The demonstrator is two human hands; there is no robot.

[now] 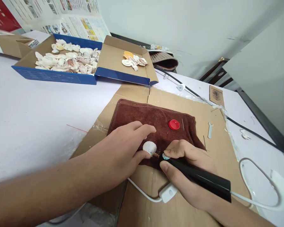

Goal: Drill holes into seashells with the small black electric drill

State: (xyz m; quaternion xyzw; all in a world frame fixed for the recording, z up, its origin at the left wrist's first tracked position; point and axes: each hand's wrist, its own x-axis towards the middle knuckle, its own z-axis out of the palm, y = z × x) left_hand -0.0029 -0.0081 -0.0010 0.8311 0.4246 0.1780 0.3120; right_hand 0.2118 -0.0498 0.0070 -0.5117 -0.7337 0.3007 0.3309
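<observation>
A white scallop shell (149, 147) with a row of small dark dots lies on a folded brown cloth (142, 113). My left hand (126, 148) steadies it, the thumb pressed at its lower edge. The left index finger is raised and bent above the shell; the other fingers are largely hidden. In my right hand (189, 160) is a black mini electric drill (201, 176), gripped near its front between thumb and fingers. Its brass-coloured tip points left and meets the shell's lower right edge; whether the bit touches cannot be made out.
A blue box (54, 77) of shells stands back left; several more lie on its flap (111, 56). A red cap (174, 124) sits on the cloth. Right are a small wrench (210, 130) and black cable (248, 129). A white inline switch (168, 192) lies in front.
</observation>
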